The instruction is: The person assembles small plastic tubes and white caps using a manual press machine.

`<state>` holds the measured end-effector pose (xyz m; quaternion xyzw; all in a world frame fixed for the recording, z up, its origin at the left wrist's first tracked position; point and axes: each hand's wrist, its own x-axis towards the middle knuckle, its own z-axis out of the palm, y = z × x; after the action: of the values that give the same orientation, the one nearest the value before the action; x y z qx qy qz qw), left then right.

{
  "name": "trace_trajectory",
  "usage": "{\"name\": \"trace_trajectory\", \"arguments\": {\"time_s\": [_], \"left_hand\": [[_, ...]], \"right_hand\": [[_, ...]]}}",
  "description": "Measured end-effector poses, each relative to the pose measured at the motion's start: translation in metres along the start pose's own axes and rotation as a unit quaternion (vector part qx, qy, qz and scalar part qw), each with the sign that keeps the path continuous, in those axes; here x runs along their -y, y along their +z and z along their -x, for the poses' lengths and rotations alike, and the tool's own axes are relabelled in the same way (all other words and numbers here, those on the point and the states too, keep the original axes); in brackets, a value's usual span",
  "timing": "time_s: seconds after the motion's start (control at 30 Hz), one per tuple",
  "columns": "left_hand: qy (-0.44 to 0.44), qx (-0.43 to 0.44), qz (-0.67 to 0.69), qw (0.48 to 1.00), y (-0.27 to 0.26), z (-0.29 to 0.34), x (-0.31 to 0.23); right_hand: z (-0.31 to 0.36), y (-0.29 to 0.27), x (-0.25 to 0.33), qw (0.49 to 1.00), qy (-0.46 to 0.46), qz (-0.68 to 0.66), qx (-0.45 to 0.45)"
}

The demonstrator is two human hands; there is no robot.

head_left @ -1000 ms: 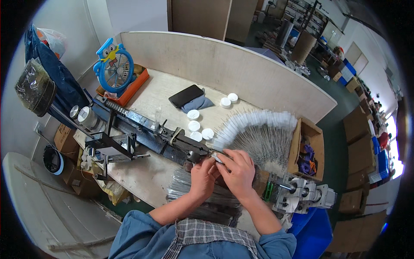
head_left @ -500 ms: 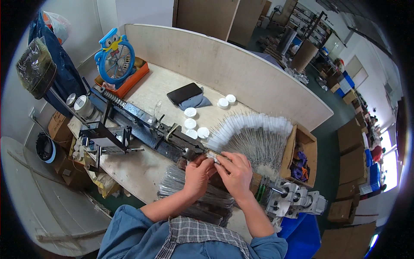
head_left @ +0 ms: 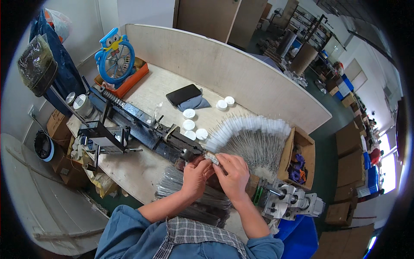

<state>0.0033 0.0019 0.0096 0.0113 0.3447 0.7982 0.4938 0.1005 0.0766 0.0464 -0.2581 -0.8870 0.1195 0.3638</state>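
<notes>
My left hand (head_left: 195, 178) is closed in a pinch beside the front end of a long dark metal bench machine (head_left: 172, 138). Whatever lies between its fingertips is hidden. My right hand (head_left: 233, 173) bends its fingers over a small whitish piece (head_left: 211, 157) at the machine's tip, thumb and fingertips pressed to it; its kind is too small to tell. Just beyond the right hand fans a row of thin metal rods with white bristly ends (head_left: 250, 125), like brushes. Below both wrists lies a bundle of thin metal wires (head_left: 172, 184).
Several round white tubs (head_left: 189, 124) stand behind the machine, near a black phone (head_left: 183, 94) on a grey cloth. A blue fan (head_left: 114, 60) sits in an orange tray. At right are a cardboard box (head_left: 284, 166) with purple scraps and a metal motor unit (head_left: 293, 202).
The view has shifted very slightly. My right hand's fingers have moved a little on the whitish piece, and more of it shows. My left hand stays at the machine's tip.
</notes>
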Motion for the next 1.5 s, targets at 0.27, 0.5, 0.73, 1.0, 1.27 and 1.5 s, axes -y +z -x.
{"name": "trace_trajectory", "arguments": {"time_s": [0.27,0.5,0.73,1.0,1.27,1.5], "left_hand": [[-0.002,0.009,-0.010,1.000,0.002,-0.002,0.001],[-0.032,0.013,0.066,0.997,0.003,0.002,-0.007],[-0.046,0.021,0.002,0.999,0.010,0.015,-0.016],[-0.074,0.055,-0.160,0.983,-0.008,0.012,-0.009],[0.076,-0.121,-0.196,0.970,-0.121,0.015,-0.087],[0.275,-0.460,-0.170,0.827,-0.333,0.034,-0.243]], "right_hand": [[-0.001,-0.006,-0.003,1.000,-0.008,0.020,0.013],[-0.006,-0.030,0.000,0.996,-0.008,0.061,0.058],[0.005,-0.038,0.004,0.993,-0.010,0.066,0.096],[0.022,-0.063,-0.002,0.997,0.029,0.003,0.072],[0.074,-0.064,-0.022,0.947,0.131,0.032,0.292],[0.074,-0.067,-0.016,0.951,0.100,0.077,0.284]]}}
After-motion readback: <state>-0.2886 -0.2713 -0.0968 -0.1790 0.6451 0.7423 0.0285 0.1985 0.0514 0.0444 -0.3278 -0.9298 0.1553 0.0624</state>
